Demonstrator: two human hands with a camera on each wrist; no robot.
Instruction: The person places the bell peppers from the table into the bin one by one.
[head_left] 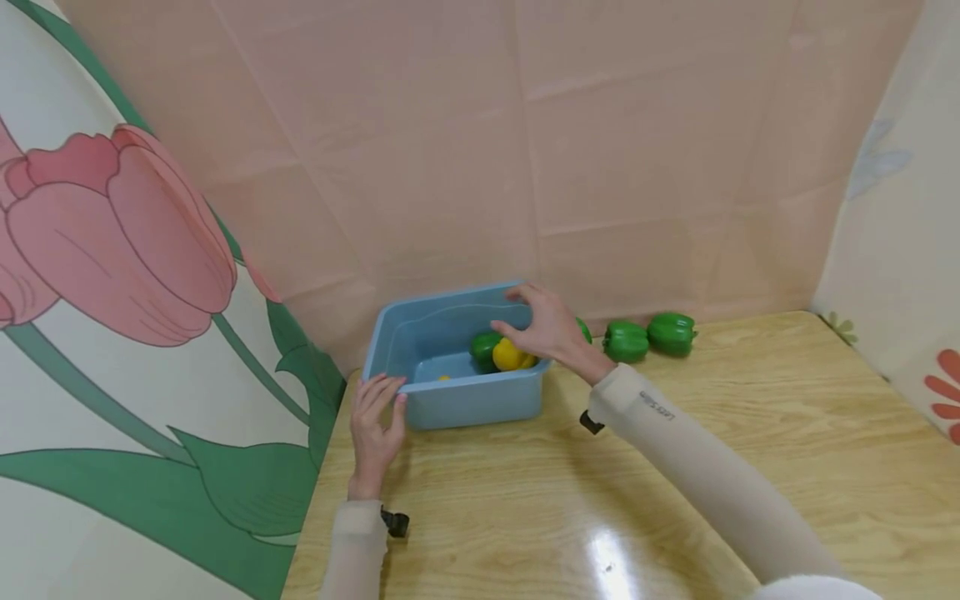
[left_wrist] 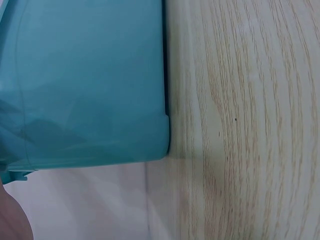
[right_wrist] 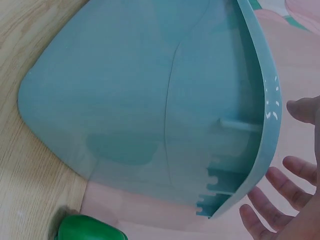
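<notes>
A light blue plastic bin (head_left: 472,404) stands on the table against the draped wall. My left hand (head_left: 377,425) holds its near left corner, fingers over the rim and thumb at the outer front wall. Above the bin's right side is my right hand (head_left: 551,329), its fingers spread with nothing between them. In the right wrist view those fingers (right_wrist: 285,187) show beside the rim. Below that hand, a yellow bell pepper (head_left: 510,355) and a green bell pepper (head_left: 484,352) lie inside the bin. A small yellow patch (head_left: 444,377) shows just above the front rim.
To the right of the bin, two green bell peppers (head_left: 626,341) sit side by side along the wall. Another green pepper (head_left: 584,330) is partly hidden behind my right wrist. A pink cloth (head_left: 450,167) hangs behind the wooden table (head_left: 510,517).
</notes>
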